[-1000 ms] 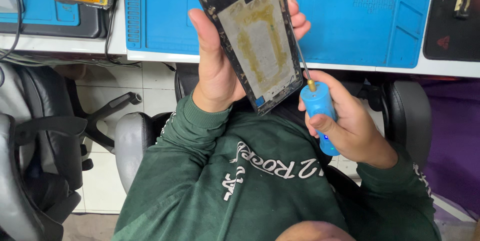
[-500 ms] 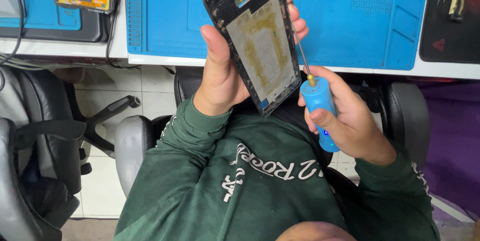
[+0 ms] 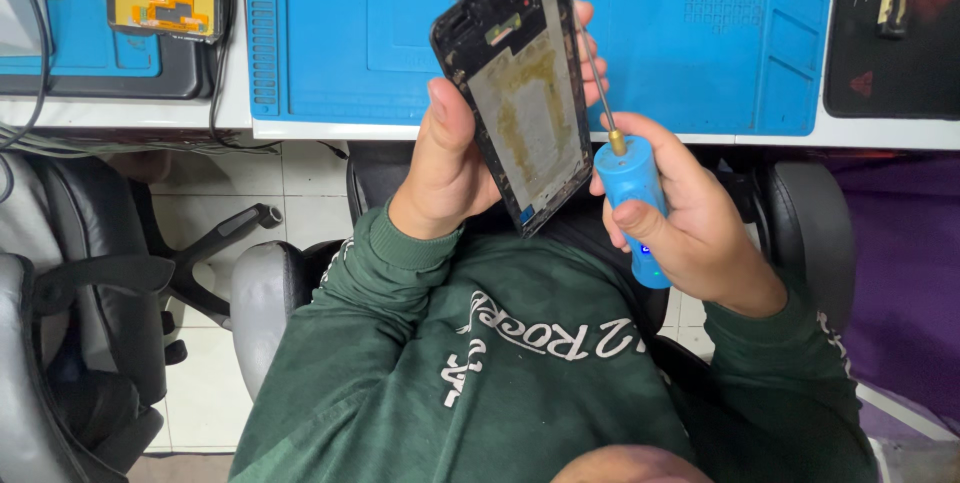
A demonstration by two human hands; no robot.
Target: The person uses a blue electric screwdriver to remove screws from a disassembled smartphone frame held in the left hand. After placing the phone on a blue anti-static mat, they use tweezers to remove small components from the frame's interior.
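The left hand (image 3: 450,178) gripped the phone frame (image 3: 520,93) by its edges; at three o'clock, the right hand (image 3: 690,223) clasped a blue tool (image 3: 632,205) against the frame's right edge.

Both hands raised, both gripping.
Left hand (image 3: 450,178) curls upward, thumb pressed flat in front; right hand (image 3: 690,218) fist-wrapped beside it, green-sleeved forearms angling in.

We count two hands (image 3: 450,178), one phone frame (image 3: 520,93), one blue-handled tool (image 3: 632,208), two blue mats (image 3: 700,33), and two office chairs (image 3: 70,343).
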